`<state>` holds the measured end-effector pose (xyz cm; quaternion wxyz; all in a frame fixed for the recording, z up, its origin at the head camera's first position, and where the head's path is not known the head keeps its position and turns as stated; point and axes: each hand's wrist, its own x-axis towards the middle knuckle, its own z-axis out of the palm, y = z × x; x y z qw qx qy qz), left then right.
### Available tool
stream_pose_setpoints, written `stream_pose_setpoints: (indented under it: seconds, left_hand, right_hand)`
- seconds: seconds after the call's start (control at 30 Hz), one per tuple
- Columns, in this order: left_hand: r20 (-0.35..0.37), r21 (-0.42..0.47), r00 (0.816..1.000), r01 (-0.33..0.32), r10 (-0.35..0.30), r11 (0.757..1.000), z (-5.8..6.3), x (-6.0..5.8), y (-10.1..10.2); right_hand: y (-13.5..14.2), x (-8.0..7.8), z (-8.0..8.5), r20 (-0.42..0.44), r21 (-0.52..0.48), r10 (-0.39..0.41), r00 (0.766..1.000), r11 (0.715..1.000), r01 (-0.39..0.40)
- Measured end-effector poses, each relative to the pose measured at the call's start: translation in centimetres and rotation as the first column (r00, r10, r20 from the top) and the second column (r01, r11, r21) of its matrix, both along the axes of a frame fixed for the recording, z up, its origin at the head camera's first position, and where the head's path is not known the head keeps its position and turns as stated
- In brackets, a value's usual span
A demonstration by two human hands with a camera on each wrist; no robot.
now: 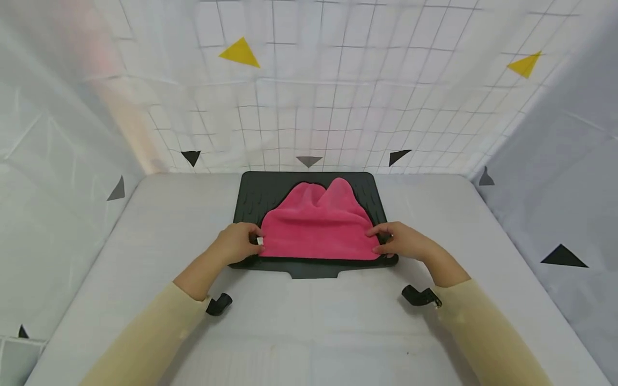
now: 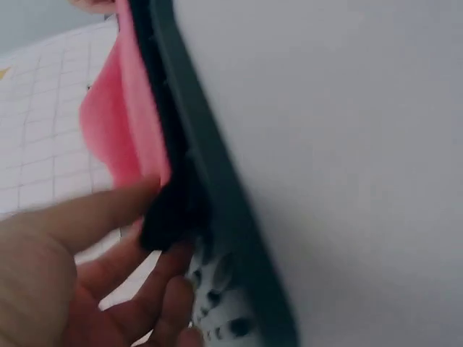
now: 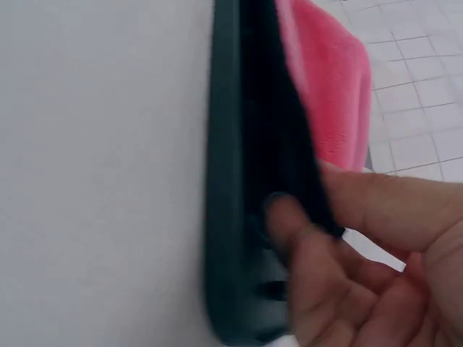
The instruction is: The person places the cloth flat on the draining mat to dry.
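A pink cloth (image 1: 316, 230) with a dark underside lies bunched on a dark ridged tray (image 1: 256, 195); two folds rise at its far side. Its near edge runs straight between my two hands. My left hand (image 1: 235, 242) pinches the near left corner, where a small white tag (image 1: 260, 241) shows. At the near right corner my right hand (image 1: 406, 241) grips the cloth between thumb and fingers. Both wrist views show the dark underside of the cloth (image 2: 137, 108) lifted at the corners, close over the tray's rim (image 3: 223, 181).
The tray lies on a white-covered table (image 1: 309, 327) against a white back wall with a grid of lines (image 1: 318, 107). Yellow and black triangles mark the walls. A black camera mount (image 1: 219, 304) sticks out at the left cuff, another mount (image 1: 418, 296) at the right.
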<state>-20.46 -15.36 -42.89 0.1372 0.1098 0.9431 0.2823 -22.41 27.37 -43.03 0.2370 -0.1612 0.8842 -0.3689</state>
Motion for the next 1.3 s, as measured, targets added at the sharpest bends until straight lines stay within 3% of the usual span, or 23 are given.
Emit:
stream_pose_setpoints:
  seconds: [0.1,0.17,0.37,0.5,0.67,0.87,1.0,1.13,1.23,1.3]
  left_hand:
    - [0.075,0.07,0.997,0.009,-0.014,0.997,0.0,-0.4,-0.4]
    - [0.104,0.129,0.994,-0.003,-0.01,0.992,0.0,-0.9,-0.6]
    - [0.071,0.279,0.997,-0.022,0.002,0.96,-0.1,-3.2,-0.2]
    - [0.102,0.354,0.994,-0.059,0.025,0.933,-0.3,-4.7,0.6]
    - [0.125,0.388,0.991,-0.101,0.056,0.916,-0.9,-6.3,1.7]
    - [0.08,0.383,0.985,-0.175,0.156,0.907,-1.4,-7.8,3.1]
    - [0.04,0.383,0.977,-0.207,0.207,0.9,-0.7,-7.6,3.2]
    - [-0.101,0.391,0.959,-0.208,0.266,0.896,0.4,-6.4,2.2]
    - [-0.148,0.346,0.953,-0.2,0.264,0.917,0.9,-5.6,1.2]
    - [-0.128,0.275,0.968,-0.172,0.214,0.946,0.8,-5.2,0.9]
  right_hand:
    - [0.2,-0.4,0.6,0.021,0.0,0.041,0.999,0.999,-0.041]
    - [0.4,-1.0,1.0,0.035,-0.01,0.025,0.999,1.0,-0.025]
    - [0.1,-3.9,0.8,0.016,-0.06,-0.099,0.995,0.993,0.1]
    - [-0.7,-5.7,0.2,0.036,-0.108,-0.132,0.991,0.985,0.135]
    - [-1.8,-7.1,-0.4,0.062,-0.121,-0.169,0.984,0.977,0.176]
    - [-2.4,-7.8,-0.6,0.0,-0.091,-0.17,0.986,0.981,0.169]
    - [-2.4,-7.8,-0.4,-0.062,-0.095,-0.221,0.973,0.972,0.215]
    - [-1.2,-7.5,0.0,-0.069,-0.184,-0.34,0.938,0.928,0.323]
    - [0.0,-7.1,0.0,-0.029,-0.22,-0.374,0.927,0.907,0.359]
    - [0.5,-6.9,-0.1,0.011,-0.175,-0.332,0.943,0.928,0.329]
